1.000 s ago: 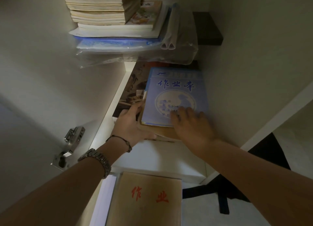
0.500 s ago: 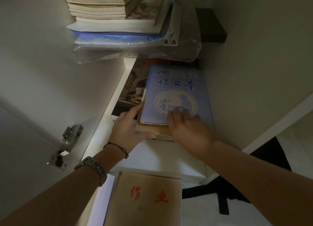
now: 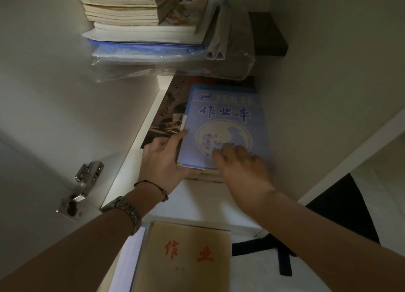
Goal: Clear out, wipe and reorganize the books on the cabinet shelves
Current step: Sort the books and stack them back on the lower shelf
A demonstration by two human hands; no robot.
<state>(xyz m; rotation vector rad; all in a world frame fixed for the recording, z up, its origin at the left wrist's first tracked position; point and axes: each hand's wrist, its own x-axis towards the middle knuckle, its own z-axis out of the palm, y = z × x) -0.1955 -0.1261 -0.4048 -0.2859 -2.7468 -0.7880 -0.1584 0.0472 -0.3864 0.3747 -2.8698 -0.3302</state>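
From the head camera, a pale blue paper exercise book [image 3: 225, 121] with dark blue characters lies on top of a small pile on the white cabinet shelf [image 3: 203, 199], over a dark picture-covered book [image 3: 166, 114] that shows at its left. The left hand [image 3: 163, 162] grips the pile's near left corner, thumb under the front edge and fingers [image 3: 178, 137] along the left side. The right hand [image 3: 243, 167] lies flat and spread on the blue cover, clasping nothing. On the shelf above sits a stack of cream-edged paperback books [image 3: 122, 5] over clear plastic folders [image 3: 153, 55]. Lower down lies a tan paper exercise book [image 3: 184, 259] with red characters. A metal door hinge [image 3: 84, 182] sits at left.
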